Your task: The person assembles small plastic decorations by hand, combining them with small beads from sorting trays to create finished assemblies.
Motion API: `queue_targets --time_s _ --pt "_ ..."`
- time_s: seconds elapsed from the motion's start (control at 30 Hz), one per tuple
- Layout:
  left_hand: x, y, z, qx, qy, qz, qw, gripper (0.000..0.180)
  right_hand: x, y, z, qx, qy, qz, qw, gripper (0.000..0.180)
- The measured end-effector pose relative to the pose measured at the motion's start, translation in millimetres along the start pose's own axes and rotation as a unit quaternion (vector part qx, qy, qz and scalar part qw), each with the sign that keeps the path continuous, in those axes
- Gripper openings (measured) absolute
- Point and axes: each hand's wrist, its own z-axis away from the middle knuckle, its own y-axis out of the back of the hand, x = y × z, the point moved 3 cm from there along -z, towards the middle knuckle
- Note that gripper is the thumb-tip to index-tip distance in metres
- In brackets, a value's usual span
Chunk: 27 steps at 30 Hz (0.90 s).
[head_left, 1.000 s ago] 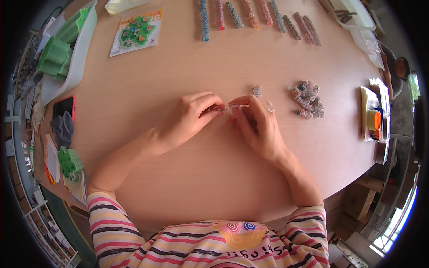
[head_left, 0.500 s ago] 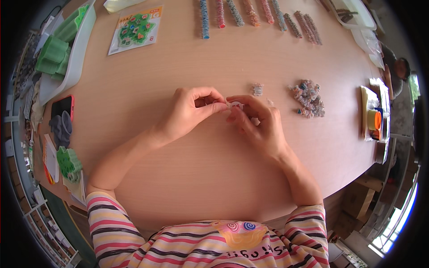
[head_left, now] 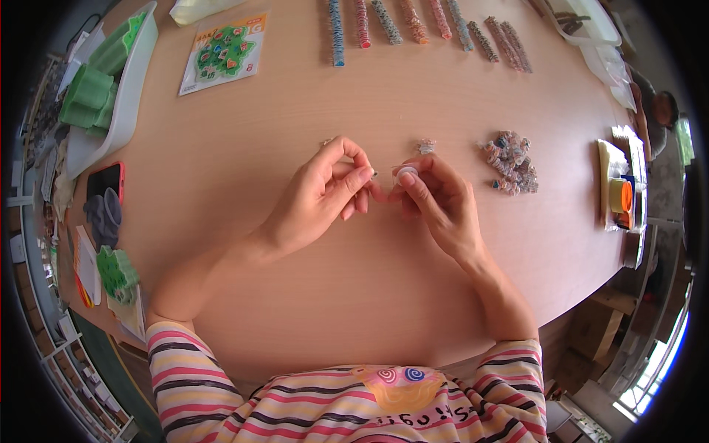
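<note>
My left hand (head_left: 325, 193) and my right hand (head_left: 437, 201) meet above the middle of the round wooden table (head_left: 310, 111). The right hand pinches a small white round piece (head_left: 405, 173) between thumb and forefinger. The left hand's fingertips are closed on something tiny and dark (head_left: 374, 174) right beside it; what it is I cannot tell. A small cluster of beads (head_left: 426, 146) lies on the table just beyond the right hand. A bigger heap of mixed beads (head_left: 509, 162) lies further right.
Several bead strands (head_left: 413, 18) lie in a row at the far edge. A card with green pieces (head_left: 224, 53) lies far left, beside a white tray (head_left: 122, 88) with green containers. A phone (head_left: 103, 184) sits left. Packets and an orange roll (head_left: 619, 196) sit right.
Both hands have drawn a little closer together and lifted slightly off the table, fingertips now nearly touching around the small white piece.
</note>
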Motion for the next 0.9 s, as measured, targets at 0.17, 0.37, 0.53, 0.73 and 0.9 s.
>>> queue_targets --time_s 0.17,0.37,0.53,0.73,0.9 --pt "-19 -5 3 0.016 -0.003 0.030 0.999 0.026 -4 -2 7 -0.037 -0.084 -0.027 0.995 0.020" --pt "-21 -5 1 -0.040 -0.012 0.032 0.999 0.027 -3 -10 4 -0.038 -0.053 -0.013 0.998 0.019" --pt "-24 -7 2 -0.016 0.012 0.024 1.000 0.028 -1 -10 3 -0.022 -0.017 0.034 0.999 0.019" --pt "-23 -10 3 -0.008 0.014 0.044 0.999 0.028 -5 -11 3 -0.017 -0.041 0.069 0.997 0.016" --pt "-28 -12 4 0.006 0.005 0.053 0.999 0.028 -3 -12 3 -0.014 -0.032 0.072 0.997 0.015"
